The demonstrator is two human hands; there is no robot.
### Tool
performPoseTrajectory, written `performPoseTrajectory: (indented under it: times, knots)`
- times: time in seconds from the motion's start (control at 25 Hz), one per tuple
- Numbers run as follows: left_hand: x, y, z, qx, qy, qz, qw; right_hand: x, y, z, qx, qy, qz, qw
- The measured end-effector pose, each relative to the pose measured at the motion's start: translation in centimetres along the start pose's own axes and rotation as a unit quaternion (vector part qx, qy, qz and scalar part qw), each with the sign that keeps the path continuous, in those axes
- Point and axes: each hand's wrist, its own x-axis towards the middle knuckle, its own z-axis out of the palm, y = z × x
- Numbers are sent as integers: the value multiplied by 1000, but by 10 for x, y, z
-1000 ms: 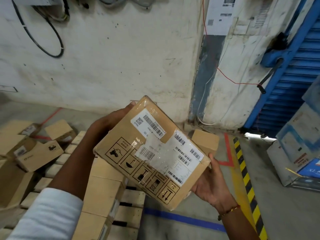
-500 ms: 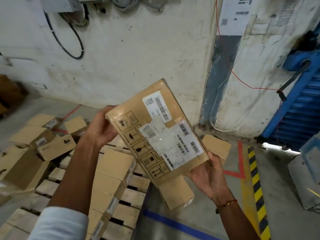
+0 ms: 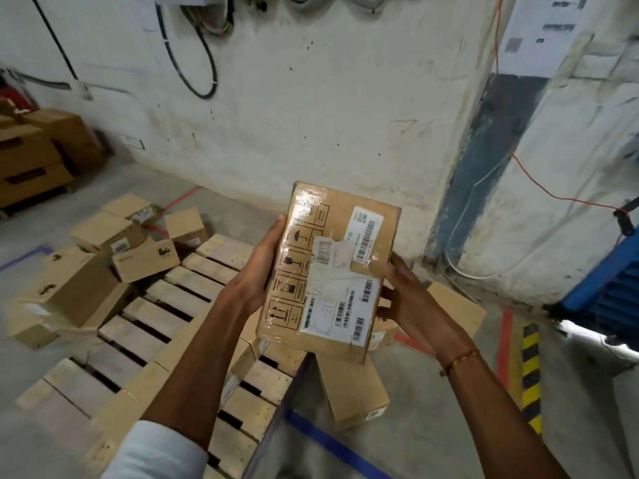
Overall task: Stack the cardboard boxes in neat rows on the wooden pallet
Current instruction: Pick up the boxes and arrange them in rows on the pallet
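Observation:
A flat cardboard box (image 3: 332, 271) with barcode labels and handling symbols hangs in the air above the right end of the wooden pallet (image 3: 193, 299). My left hand (image 3: 262, 267) grips its left edge and my right hand (image 3: 404, 292) grips its right edge. A row of boxes (image 3: 145, 385) lies along the pallet's near side, partly hidden by my left arm. The box's long side runs away from me.
Several loose boxes (image 3: 103, 261) are heaped on the floor left of the pallet. Another box (image 3: 356, 392) lies on the floor under the held one, and one (image 3: 460, 309) behind my right wrist. Stacked cartons (image 3: 31, 157) stand far left. A white wall is close ahead; blue shutter (image 3: 615, 288) right.
The held box has turned clockwise from a slanted to a nearly lengthwise pose. The view has swung left, so the pallet and the loose heap show more fully.

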Motion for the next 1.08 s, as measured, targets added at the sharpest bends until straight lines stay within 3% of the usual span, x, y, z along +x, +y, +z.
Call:
performPoseTrajectory:
  times: [0.16, 0.44, 0.52, 0.6, 0.64, 0.68, 0.72, 0.8, 0.84, 1.08]
  knots:
    - [30, -9, -32, 13, -44, -14, 999, 35, 16, 16, -42, 56, 12, 997]
    - [103, 39, -90, 173, -20, 36, 984, 122, 61, 30, 230, 102, 77, 965]
    - [119, 57, -110, 203, 76, 89, 972, 147, 63, 45, 279, 89, 80, 953]
    - [126, 48, -138, 125, 304, 162, 930, 174, 58, 61, 297, 87, 74, 948]
    - [127, 33, -155, 34, 430, 169, 886, 189, 56, 68, 305, 89, 70, 945]
    - [130, 13, -173, -51, 505, 127, 852, 207, 53, 75, 311, 88, 66, 944]
    - [132, -8, -183, -131, 519, 38, 844, 223, 50, 83, 315, 84, 60, 944]
    - [142, -44, -191, -281, 411, -145, 855, 249, 44, 99, 324, 74, 45, 942]
    - [150, -52, -190, -337, 361, -169, 853, 260, 43, 106, 330, 70, 38, 940]
    - [213, -8, -226, -439, 280, -86, 849, 297, 43, 128, 342, -2, -6, 940]
